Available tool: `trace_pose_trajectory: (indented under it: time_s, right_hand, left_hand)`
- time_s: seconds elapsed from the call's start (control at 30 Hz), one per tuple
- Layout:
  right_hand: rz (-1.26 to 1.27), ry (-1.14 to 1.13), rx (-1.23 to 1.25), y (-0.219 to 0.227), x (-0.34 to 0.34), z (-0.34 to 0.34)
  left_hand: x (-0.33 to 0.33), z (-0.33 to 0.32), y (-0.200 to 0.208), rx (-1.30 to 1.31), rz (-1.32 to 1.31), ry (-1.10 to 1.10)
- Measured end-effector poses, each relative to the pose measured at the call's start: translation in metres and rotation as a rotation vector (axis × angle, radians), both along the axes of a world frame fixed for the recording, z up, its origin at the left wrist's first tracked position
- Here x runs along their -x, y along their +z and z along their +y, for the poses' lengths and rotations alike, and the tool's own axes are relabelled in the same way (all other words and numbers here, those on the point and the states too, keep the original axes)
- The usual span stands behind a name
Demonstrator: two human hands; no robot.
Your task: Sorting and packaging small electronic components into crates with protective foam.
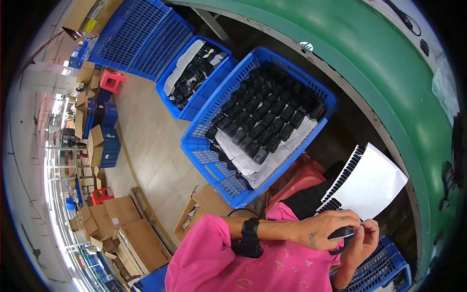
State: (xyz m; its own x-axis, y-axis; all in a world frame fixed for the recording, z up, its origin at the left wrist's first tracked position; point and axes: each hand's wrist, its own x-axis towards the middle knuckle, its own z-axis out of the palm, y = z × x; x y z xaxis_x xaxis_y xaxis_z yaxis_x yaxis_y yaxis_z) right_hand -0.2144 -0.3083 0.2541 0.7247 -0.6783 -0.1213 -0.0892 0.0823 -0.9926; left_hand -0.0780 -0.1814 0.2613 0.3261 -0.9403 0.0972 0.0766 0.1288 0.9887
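Low in the head view, at the right, my two hands meet in front of the pink shirt. My left hand point(318, 231) is closed round a small black rounded device point(343, 233) with a pale edge; the fingers cover much of it. At the device's right end, the fingers of my right hand point(362, 243) are bent and pinched together. Whatever they grip is hidden. Just beyond the hands lies a white sheet point(377, 182) with a row of small black pieces point(346, 170) along its left edge.
A blue crate point(198, 168) holds rows of black devices point(262, 117) on white lining. Behind it stands a smaller blue bin point(194, 108) of black parts. A green bench point(379, 73) curves along the right. Cardboard boxes point(146, 243) are at left, another blue crate point(382, 272) at lower right.
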Motion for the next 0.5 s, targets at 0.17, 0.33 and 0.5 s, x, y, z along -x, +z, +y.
trace_pose_trajectory:
  time_s: [0.17, 0.33, 0.5]
  right_hand:
    - [0.1, -0.217, -0.024, -0.005, 0.0, -0.003]
    - [0.093, -0.035, -0.03, -0.013, 0.012, -0.02]
    - [0.152, -0.047, 0.01, -0.007, 0.008, -0.025]
  left_hand:
    - [0.001, -0.006, -0.004, 0.005, 0.027, 0.032]
    - [-0.002, -0.012, -0.005, -0.022, 0.065, 0.004]
    - [0.004, -0.017, -0.008, -0.056, -0.012, 0.042]
